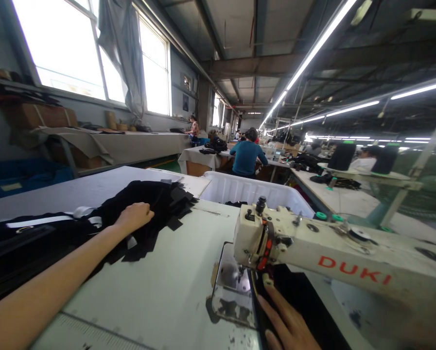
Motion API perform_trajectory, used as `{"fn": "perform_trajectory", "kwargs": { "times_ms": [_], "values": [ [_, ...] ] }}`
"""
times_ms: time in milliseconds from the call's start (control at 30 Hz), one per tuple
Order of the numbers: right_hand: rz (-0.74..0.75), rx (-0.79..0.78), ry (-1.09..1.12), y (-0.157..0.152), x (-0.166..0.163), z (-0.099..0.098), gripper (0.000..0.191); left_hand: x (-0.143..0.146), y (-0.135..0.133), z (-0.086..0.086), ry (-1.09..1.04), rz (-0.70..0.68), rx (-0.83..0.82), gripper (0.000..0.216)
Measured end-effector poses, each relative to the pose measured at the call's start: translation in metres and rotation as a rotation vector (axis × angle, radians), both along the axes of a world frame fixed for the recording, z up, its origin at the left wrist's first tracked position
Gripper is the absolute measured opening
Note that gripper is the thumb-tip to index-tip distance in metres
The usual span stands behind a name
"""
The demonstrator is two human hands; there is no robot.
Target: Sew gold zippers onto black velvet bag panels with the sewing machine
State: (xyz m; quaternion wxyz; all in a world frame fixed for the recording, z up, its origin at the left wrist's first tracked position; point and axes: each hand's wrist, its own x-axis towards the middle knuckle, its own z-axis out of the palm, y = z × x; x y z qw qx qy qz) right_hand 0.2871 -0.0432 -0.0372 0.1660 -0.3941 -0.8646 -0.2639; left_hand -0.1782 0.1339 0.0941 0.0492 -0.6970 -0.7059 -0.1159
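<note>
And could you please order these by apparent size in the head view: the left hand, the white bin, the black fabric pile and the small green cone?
1. Black fabric pile
2. White bin
3. Left hand
4. Small green cone

Apparent size only; distances differ.

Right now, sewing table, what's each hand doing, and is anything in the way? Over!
Left hand on black fabric pile, grip unclear. Right hand on black cloth, fingers outstretched. Sewing machine overhangs cloth's far end.

A worker's left forearm, slim and bare, narrows smoothly from the view's lower-left corner to an uncovered wrist and bare left hand; the right hand, likewise bare, shows long, slender fingers.
</note>
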Motion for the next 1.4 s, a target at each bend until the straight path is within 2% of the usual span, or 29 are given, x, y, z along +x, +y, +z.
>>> {"fn": "perform_trajectory", "kwargs": {
  "times_ms": [67,133,267,333,400,467,533,633,700,767,867,933,1067,1267,1400],
  "values": [
    [-0.02,0.056,0.017,0.003,-0.008,0.002,0.042,-0.002,-0.013,0.009,-0.048,-0.077,-0.007,0.032],
    [-0.076,0.053,0.068,0.0,-0.027,0.001,0.041,0.009,-0.032,0.004,-0.111,-0.197,-0.053,0.027],
    [-0.303,-0.13,0.201,-0.02,-0.07,0.004,0.04,0.073,-0.099,-0.043,-0.251,-0.492,-0.25,0.023],
    [-0.355,-0.22,0.222,-0.028,-0.084,0.008,0.041,0.109,-0.139,-0.064,-0.329,-0.601,-0.363,0.024],
    [-0.377,-0.282,0.229,-0.034,-0.089,0.012,0.042,0.139,-0.169,-0.074,-0.476,-0.647,-0.494,0.02],
    [-0.376,-0.307,0.234,-0.037,-0.089,0.015,0.041,0.159,-0.185,-0.074,-0.517,-0.709,-0.573,0.017],
    [-0.346,-0.299,0.243,-0.039,-0.087,0.016,0.041,0.17,-0.187,-0.074,-0.47,-0.788,-0.51,0.015],
    [-0.289,-0.298,0.263,-0.039,-0.082,0.022,0.038,0.173,-0.18,-0.083,-0.367,-0.819,-0.202,0.018],
    [-0.269,-0.347,0.258,-0.036,-0.079,0.03,0.036,0.171,-0.177,-0.095,-0.291,-0.822,-0.031,0.04],
    [-0.267,-0.407,0.238,-0.03,-0.075,0.039,0.036,0.169,-0.177,-0.106,-0.229,-0.869,0.027,0.066],
    [-0.275,-0.435,0.216,-0.019,-0.067,0.045,0.041,0.167,-0.178,-0.11,-0.222,-0.945,-0.01,0.096],
    [-0.287,-0.42,0.216,-0.012,-0.063,0.044,0.045,0.167,-0.178,-0.105,-0.241,-0.968,-0.029,0.1],
    [-0.291,-0.405,0.223,-0.001,-0.061,0.039,0.051,0.17,-0.172,-0.095,-0.184,-1.016,-0.028,0.092],
    [-0.194,-0.504,0.311,-0.002,-0.061,0.044,0.046,0.171,-0.163,-0.095,-0.105,-1.024,-0.144,0.079],
    [-0.2,-0.395,0.404,-0.008,-0.061,0.038,0.034,0.17,-0.158,-0.096,-0.1,-1.011,-0.219,0.08]
  ]
}}
